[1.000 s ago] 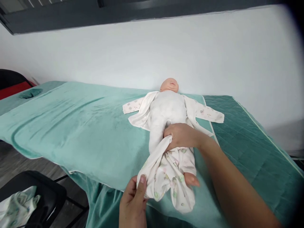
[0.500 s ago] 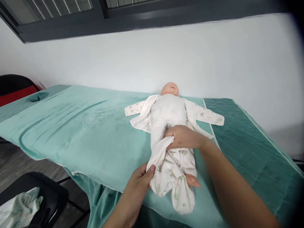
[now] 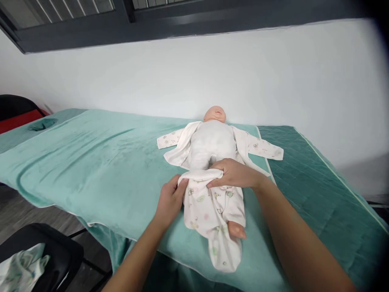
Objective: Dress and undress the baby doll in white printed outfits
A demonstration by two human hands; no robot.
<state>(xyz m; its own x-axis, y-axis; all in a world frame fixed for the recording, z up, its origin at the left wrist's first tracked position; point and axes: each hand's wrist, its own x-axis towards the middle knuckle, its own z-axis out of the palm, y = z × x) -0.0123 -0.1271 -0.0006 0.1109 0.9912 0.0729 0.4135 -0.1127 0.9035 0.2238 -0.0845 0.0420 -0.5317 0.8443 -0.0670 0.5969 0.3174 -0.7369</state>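
Observation:
A baby doll [image 3: 212, 140] lies on its back, head toward the wall, its white cloth body showing between the sides of an open patterned jacket [image 3: 266, 148]. Patterned baby pants [image 3: 200, 207] cover its lower legs. My left hand [image 3: 170, 196] pinches the waistband at its left edge. Near the middle of the waistband, my right hand [image 3: 232, 173] grips the cloth between thumb and fingers. One bare foot [image 3: 236, 230] pokes out of a pant leg on the right. The other pant leg hangs limp toward the front, and its foot is hidden.
The doll rests on a bed with a light green sheet [image 3: 100, 162]; a darker quilted pad [image 3: 313, 174] lies at the right. At the lower left, a black chair [image 3: 60, 251] holds a folded patterned cloth [image 3: 22, 265]. A white wall [image 3: 194, 77] stands behind the bed.
My left hand has moved up and left, drawing the left edge of the pants' waistband higher over the doll's leg. My right hand stays near the same spot on the waistband.

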